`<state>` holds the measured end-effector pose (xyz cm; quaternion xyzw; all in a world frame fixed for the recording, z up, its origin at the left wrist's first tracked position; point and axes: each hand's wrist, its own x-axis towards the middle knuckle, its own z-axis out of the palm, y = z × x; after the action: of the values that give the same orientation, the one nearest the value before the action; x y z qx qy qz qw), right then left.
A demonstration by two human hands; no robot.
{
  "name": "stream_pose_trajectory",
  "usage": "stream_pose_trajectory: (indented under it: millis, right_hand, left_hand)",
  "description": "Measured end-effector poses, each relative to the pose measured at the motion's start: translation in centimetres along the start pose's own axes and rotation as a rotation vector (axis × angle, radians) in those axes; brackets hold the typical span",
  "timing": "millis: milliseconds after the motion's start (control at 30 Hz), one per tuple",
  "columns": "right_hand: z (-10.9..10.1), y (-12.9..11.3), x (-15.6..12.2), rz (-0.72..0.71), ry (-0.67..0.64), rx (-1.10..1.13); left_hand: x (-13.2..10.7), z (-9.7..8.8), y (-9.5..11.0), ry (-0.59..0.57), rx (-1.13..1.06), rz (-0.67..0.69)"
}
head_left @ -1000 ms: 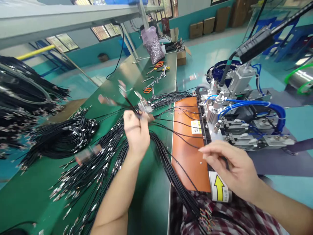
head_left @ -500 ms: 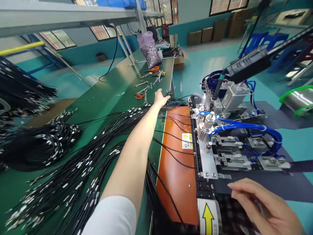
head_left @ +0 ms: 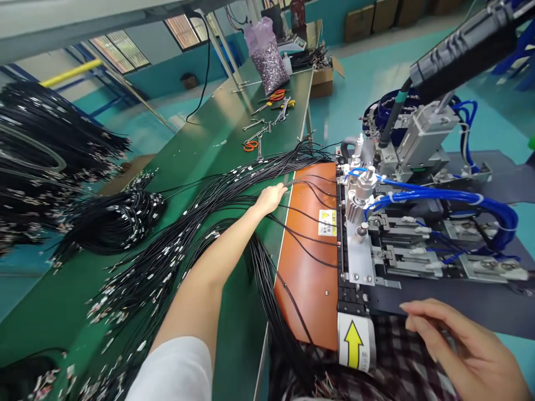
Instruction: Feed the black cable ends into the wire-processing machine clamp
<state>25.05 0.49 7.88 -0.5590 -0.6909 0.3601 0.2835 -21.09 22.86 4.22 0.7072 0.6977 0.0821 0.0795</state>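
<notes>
My left hand [head_left: 271,199] reaches over the green table's right edge, low over the black cables. Its fingers are closed at the end of a thin black cable [head_left: 311,182] that runs across the orange plate [head_left: 307,301] into the machine; the fingertips are partly hidden. A thick bundle of black cables [head_left: 225,189] with white tags lies just beyond this hand. Another bundle [head_left: 267,289] hangs over the table edge toward my lap. My right hand [head_left: 460,345] hovers at the lower right, in front of the machine [head_left: 361,223], thumb and forefinger tips together, nothing visible between them.
Wrenches [head_left: 259,146] and orange-handled pliers [head_left: 251,146] lie farther back on the green table [head_left: 209,133], near a bag of small metal parts [head_left: 270,61]. A coiled cable bundle [head_left: 125,220] lies at left. Blue air hoses [head_left: 451,197] arch over the machine.
My left hand has come back toward me, from the far end of the cable bundle to the cables beside the orange plate. The view has shifted; my right hand stays nearly the same.
</notes>
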Motion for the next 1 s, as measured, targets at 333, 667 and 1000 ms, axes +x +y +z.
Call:
stream_pose_trajectory:
  millis: [333, 667, 1000]
  right_hand:
    - [1.2, -2.0, -3.6, -0.114, -0.300, 0.053]
    - [7.0, -4.8, -7.7, -0.323, -0.670, 0.066]
    - [9.8, -3.1, -11.5, -0.305, -0.604, -0.086]
  left_hand:
    - [-5.1, -1.3, 5.8, 0.247, 0.066, 0.005]
    - [-26.7, -2.3, 9.9, -0.392, -0.082, 0.575]
    - [-27.7, -3.5, 9.1, -0.591, -0.116, 0.604]
